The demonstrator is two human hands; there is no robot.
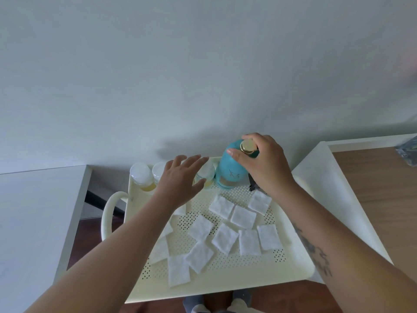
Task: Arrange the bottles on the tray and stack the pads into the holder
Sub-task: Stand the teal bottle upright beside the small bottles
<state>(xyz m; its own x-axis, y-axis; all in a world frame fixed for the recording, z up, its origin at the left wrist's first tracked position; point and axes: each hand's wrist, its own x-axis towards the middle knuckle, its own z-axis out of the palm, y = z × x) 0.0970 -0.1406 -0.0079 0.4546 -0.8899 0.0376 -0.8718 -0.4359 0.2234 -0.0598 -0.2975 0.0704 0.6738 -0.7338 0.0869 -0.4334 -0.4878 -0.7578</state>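
Gripping the teal bottle [231, 171] at its neck, just under the gold cap [247, 146], the right hand [264, 164] has thumb and fingers curled round it. The bottle is upright at the back of the cream tray [225, 288]; we cannot tell whether its base rests on the tray or hangs just clear. The left hand [180, 177] is open, fingers spread, holding nothing, hovering over the row of small clear bottles [141, 177] along the same back edge. Square white pads [243, 216] lie scattered loose across the perforated tray floor, none stacked. A small dark object [253, 186] sits just right of the teal bottle; we cannot make out what it is.

Risks as we judge them: a grip so high on a bottle that looks bottom-heavy lets the base swing, so it could clip the white-capped bottle [206, 175] just beside it and topple it. The spread left hand is close above the light small bottles; a careless drop would knock them over in a row. Both forearms cross above the pads, which look light enough to be dragged or swept off the tray's rim
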